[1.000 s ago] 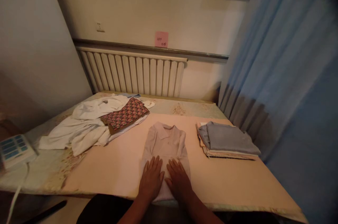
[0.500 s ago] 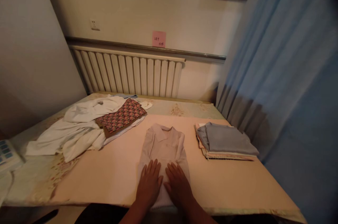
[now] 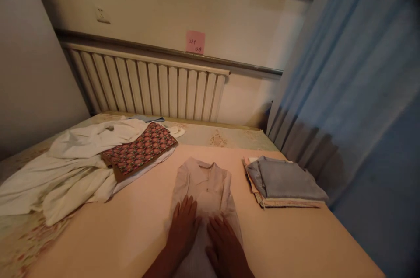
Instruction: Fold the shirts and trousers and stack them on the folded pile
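A pale collared shirt lies on the pink cloth in front of me, its collar away from me and its sides tucked in. My left hand rests flat on the left part of the shirt, fingers stretched out. On the right part lies my right hand, also flat with its fingers extended. Neither hand grasps the fabric. The lower end of the shirt is partly hidden by my hands and forearms.
A loose heap of white clothes lies at the left beside a red patterned cloth. Folded grey fabric tops a stack at the right. Behind the table are a radiator and, at the right, a blue curtain.
My right hand has slid slightly lower on the shirt, toward me. My left hand stays flat in nearly the same place. The camera view has shifted a little and tilted.
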The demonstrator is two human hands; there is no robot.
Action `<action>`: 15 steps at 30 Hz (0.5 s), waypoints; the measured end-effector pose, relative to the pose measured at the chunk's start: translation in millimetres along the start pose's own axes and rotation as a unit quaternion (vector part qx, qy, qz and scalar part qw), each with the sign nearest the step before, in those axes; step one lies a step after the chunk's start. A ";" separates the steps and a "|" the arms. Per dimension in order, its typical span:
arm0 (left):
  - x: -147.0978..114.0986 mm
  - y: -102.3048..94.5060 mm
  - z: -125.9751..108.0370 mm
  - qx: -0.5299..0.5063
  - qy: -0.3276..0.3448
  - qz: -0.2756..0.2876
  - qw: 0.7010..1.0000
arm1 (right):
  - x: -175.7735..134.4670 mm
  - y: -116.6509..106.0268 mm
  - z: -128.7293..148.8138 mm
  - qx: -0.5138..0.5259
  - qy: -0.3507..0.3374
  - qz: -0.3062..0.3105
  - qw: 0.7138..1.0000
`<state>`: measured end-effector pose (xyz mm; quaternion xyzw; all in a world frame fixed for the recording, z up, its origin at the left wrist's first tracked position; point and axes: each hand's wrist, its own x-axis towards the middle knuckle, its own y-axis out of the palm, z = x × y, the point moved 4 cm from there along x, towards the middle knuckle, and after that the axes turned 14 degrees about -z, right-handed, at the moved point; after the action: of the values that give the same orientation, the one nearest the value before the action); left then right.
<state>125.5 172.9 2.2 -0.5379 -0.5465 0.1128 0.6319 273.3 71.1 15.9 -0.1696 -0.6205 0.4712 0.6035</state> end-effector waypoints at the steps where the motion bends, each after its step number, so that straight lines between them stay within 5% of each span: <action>1: 6.2 1.2 2.3 -0.004 0.000 -0.001 1.000 | 0.0 1.6 -1.4 -0.003 -0.012 -0.004 1.000; 9: 33.7 13.2 25.4 -0.033 -0.004 -0.008 0.999 | -3.3 10.0 -21.5 -0.002 -0.155 -0.068 0.986; 11: 34.8 15.9 29.4 -0.036 -0.015 -0.011 0.999 | 10.0 2.6 -25.7 0.021 -0.122 -0.078 0.989; 15: 35.3 21.0 34.1 -0.050 -0.014 -0.021 0.998 | 77.0 0.7 -40.8 0.065 0.062 -0.075 0.993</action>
<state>120.5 226.1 -0.6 -0.5557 -0.5715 0.0790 0.5985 293.7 147.0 53.7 -0.1117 -0.5609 0.4526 0.6841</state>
